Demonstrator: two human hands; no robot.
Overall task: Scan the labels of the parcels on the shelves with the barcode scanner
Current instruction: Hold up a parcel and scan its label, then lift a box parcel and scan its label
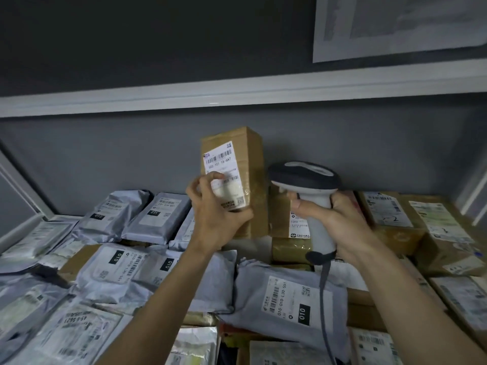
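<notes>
A tall brown cardboard parcel (250, 164) stands upright at the middle of the shelf, its white barcode label (222, 164) facing me. My left hand (213, 209) grips the parcel low on its left side, fingers curled over the label's lower part. My right hand (334, 222) holds the white handle of the barcode scanner (305, 175), whose dark head sits just right of the parcel and points away from me. The scanner's cable (324, 283) hangs down from the handle.
Several grey plastic mailers (290, 299) with labels cover the shelf at left and front. Brown cardboard boxes (392, 214) are stacked at right. A pale shelf rail (237, 90) runs overhead, and a white sheet (395, 25) hangs on the dark wall above.
</notes>
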